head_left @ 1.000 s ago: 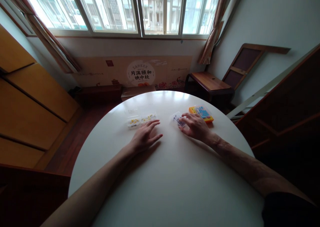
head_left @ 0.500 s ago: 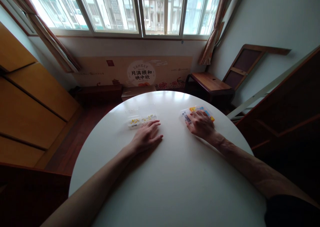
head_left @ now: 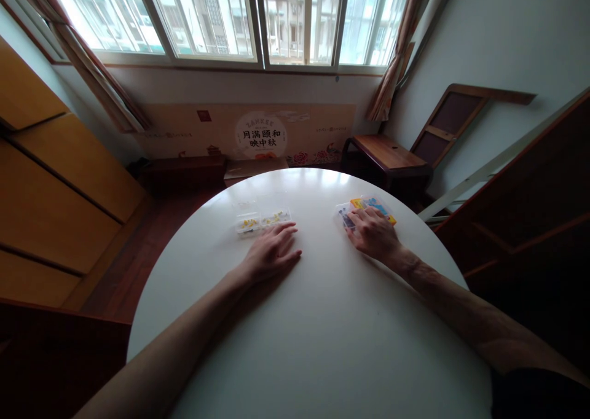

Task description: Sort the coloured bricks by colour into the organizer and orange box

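My left hand [head_left: 271,250] rests on the white round table [head_left: 295,339], fingers stretched out and thumb apart, holding nothing. Just beyond its fingers is a clear plastic box [head_left: 260,217] with small yellow pieces in its compartments; the hand covers its near right corner. My right hand [head_left: 375,236] lies over a second clear box [head_left: 342,212] holding small dark pieces. Its fingers bend down into or against this box, and whatever they pinch is hidden. Partly under the same hand, a yellow-edged case [head_left: 391,219] with blue parts shows beyond the knuckles.
The table's curved far edge lies just past the boxes. Beyond it stand a wooden chair [head_left: 387,150] and a cardboard box [head_left: 253,168], below a printed panel [head_left: 313,130] and barred windows [head_left: 207,19]. A yellow-brown cabinet [head_left: 59,204] is at the left.
Very little differs. The right hand and the boxes appear shifted a few pixels to the right, along with the whole view. My left hand keeps its pose.
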Motion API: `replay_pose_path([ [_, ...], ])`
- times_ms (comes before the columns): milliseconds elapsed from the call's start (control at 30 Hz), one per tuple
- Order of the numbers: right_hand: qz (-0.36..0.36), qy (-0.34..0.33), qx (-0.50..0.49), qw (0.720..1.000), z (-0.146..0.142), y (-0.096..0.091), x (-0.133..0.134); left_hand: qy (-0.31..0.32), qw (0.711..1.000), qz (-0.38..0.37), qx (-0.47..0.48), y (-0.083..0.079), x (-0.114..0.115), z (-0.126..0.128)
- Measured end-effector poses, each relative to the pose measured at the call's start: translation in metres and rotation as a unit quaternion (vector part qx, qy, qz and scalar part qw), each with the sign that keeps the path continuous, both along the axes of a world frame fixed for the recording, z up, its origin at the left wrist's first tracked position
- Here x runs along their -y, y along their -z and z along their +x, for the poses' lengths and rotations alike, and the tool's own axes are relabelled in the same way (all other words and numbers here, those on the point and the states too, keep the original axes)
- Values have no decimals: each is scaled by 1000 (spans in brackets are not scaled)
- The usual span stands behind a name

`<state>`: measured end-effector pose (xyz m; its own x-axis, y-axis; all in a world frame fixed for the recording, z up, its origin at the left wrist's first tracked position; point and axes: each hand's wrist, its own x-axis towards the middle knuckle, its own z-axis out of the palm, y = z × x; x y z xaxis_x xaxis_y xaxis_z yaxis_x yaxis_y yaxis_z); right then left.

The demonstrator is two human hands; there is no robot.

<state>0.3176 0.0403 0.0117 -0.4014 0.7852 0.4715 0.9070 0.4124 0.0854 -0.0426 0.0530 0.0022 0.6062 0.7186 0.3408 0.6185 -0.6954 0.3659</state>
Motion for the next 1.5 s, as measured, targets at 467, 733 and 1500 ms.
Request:
replay_pose_path([
  [467, -44, -189, -171, 966, -84, -14, -59, -120, 982, 126, 79, -17, 2, -3],
  [733, -58, -233, -166, 956, -135, -13, -108, -189, 960, 189, 84, -23, -4, -23],
  [1500, -143, -235, -216, 937, -96, 23, -40, -60, 994, 62, 63, 0, -12, -16],
])
